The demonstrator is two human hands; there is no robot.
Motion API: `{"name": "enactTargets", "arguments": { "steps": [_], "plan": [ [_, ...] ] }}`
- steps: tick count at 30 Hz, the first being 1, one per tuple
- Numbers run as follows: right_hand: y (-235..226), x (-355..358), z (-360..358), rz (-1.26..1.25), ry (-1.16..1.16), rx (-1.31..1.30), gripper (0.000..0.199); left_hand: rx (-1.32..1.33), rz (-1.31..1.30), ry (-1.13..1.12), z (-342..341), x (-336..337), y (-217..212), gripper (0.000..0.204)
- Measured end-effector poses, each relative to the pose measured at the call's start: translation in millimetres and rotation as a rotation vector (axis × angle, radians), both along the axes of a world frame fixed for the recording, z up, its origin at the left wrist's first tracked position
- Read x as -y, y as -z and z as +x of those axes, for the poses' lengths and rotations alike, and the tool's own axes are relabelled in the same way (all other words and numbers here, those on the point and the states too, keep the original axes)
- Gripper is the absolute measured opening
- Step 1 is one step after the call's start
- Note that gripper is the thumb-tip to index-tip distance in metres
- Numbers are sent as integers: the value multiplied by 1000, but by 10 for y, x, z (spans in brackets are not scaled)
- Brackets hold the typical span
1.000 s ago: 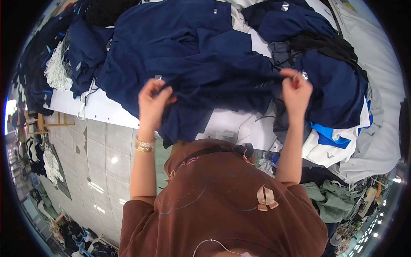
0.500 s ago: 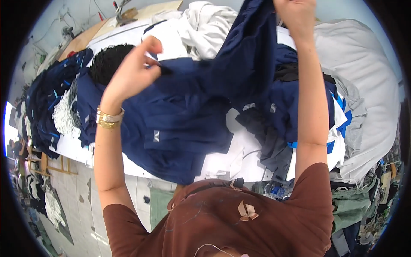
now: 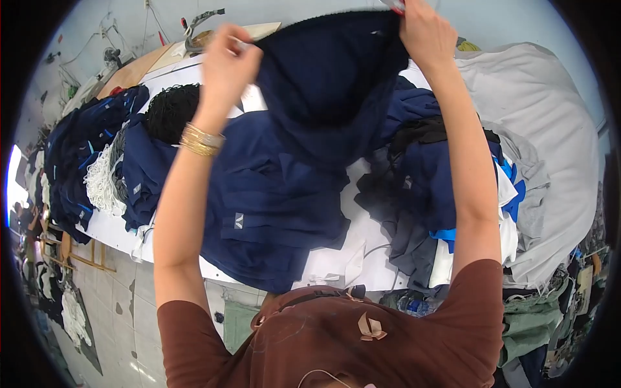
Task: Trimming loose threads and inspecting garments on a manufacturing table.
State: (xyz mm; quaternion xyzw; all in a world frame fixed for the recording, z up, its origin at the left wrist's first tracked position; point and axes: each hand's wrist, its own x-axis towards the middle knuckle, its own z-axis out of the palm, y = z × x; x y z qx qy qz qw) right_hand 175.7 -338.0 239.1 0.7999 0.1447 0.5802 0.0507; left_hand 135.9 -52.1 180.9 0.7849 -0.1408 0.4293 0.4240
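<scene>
Dark blue cloth fills the top middle of the view: a navy garment [image 3: 326, 77] is held up in the air by both hands. The left hand [image 3: 228, 63] pinches one top corner with its fingers closed tight on the cloth, and the right hand [image 3: 424, 32] grips the other top corner the same way. The top of the right hand is cut off by the picture's edge, so its fingertips are hard to see. Between the two sets of fingers the top edge of the garment runs side to side, and the rest hangs down below them, with its long way going across. What kind of clothing it is cannot be told, because it is bunched and very dark. Gold bangles [image 3: 202, 140] sit on the left wrist, just below the fingers. Far under the hands lies a white table [image 3: 336, 262] with a pile of navy clothes [image 3: 265, 207] on it. Beside the right arm is a grey cloth [image 3: 550, 129], partly hidden by that arm.
</scene>
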Motion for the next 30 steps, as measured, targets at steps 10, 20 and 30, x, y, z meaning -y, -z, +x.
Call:
{"name": "enactTargets", "arguments": {
  "steps": [10, 20, 30],
  "plan": [
    [327, 474, 61, 547, -369, -820, 35, -121, 52, -252, -223, -814, -545, 13],
    [535, 157, -401, 1075, -825, -1071, 26, -331, 75, 63, -824, -745, -32, 11],
    [1603, 55, -793, 883, -486, -1292, 26, -505, 150, -99, -1292, -616, 1131, 18]
  ]
}}
